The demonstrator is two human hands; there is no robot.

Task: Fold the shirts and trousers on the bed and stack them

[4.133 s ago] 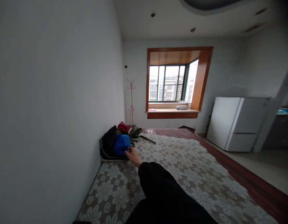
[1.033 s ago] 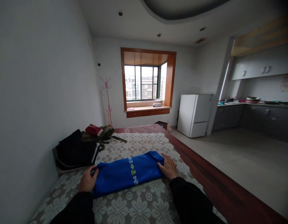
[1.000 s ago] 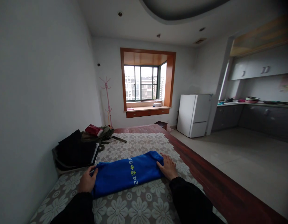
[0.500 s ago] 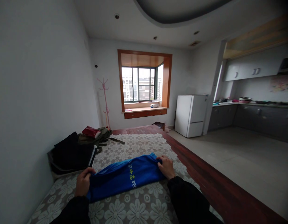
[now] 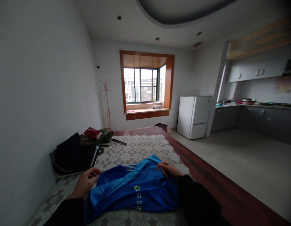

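The left hand is curled with fingers closed on the near left edge of a blue garment, pinching the cloth between thumb and fingertips. The right hand lies at the garment's far right corner, its fingers bent and gripping a fold of the fabric there. Between the two hands the blue garment lies partly opened on the surface, its layers lifted and rumpled, with yellow-green lettering showing toward its near edge, just below and to the inside of the right hand. Both forearms wear black sleeves that come in from the bottom of the view.

The surface carries a lace cloth with a white flower pattern; its bare dark red wood runs along the outside of the right hand. Beyond the left hand, against the wall, sits a dark tray holding black folded clothing. Just past that lies an olive-green bag with a red item on top of it.

Well beyond both hands, a pink coat stand stands in the corner next to a wood-framed bay window. Far off to the right hand's side stands a white fridge, with grey kitchen cabinets further right.
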